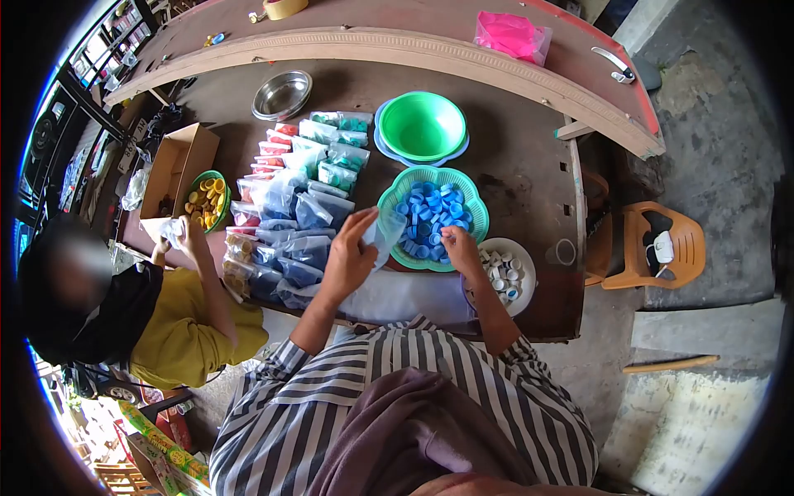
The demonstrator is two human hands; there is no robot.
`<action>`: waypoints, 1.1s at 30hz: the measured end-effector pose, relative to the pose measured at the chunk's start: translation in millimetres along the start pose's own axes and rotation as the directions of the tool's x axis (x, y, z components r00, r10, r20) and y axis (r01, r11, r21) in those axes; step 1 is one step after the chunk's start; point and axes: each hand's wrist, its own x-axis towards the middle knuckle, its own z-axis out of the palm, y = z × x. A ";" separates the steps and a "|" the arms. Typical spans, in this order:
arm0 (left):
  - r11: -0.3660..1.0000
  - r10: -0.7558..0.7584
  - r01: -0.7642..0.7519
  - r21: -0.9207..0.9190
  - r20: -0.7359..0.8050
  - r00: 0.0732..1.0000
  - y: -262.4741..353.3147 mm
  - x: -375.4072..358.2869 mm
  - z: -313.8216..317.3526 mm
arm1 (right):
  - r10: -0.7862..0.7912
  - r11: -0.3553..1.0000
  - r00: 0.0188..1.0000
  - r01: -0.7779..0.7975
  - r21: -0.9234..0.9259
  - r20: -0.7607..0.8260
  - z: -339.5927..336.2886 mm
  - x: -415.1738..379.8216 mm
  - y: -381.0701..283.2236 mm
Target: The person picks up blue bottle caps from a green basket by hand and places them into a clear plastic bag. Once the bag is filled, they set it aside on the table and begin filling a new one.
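My left hand (351,256) grips a clear plastic bag (386,231), held up at the left rim of a green basket (389,198). Blue bottle caps (430,217) fill the middle of that basket. My right hand (461,250) is at the basket's right side, its fingers curled together by the caps; what they hold, if anything, is too small to make out. Below my right wrist stands a white bowl (523,302) of white caps. Left of my left hand lie rows of filled plastic bags (302,240), sorted by red, green, blue and yellow contents.
A co-worker (178,318) at the left handles a small bag beside a green basket of yellow caps (207,198) and a cardboard box (178,169). Farther back are a metal bowl (282,95) and green basin (423,126). An orange chair (633,248) stands right of the table.
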 end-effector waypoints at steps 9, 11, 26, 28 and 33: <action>0.992 0.025 -0.031 0.125 0.048 0.999 -13.5 0.3 35.1 | -0.277 0.788 0.948 0.132 -0.602 -0.154 35.6 31.8 6.3; 0.992 0.002 -0.008 0.125 0.050 0.999 -12.8 1.1 39.4 | -0.218 0.910 0.964 0.145 -0.388 -0.150 39.5 34.1 19.1; 0.980 -0.073 0.040 0.195 0.165 0.984 -16.1 21.3 63.3 | -0.507 0.811 0.860 0.501 -0.302 0.063 -27.8 -29.1 -112.7; 0.980 -0.050 0.017 0.199 0.159 0.986 -23.1 18.3 62.3 | -0.468 0.789 0.878 0.468 -0.399 0.102 -32.2 -26.2 -116.1; 0.976 -0.054 0.023 0.217 0.138 0.989 -20.8 12.2 59.0 | -0.480 0.859 0.874 0.485 -0.162 0.074 -39.1 -11.5 -108.7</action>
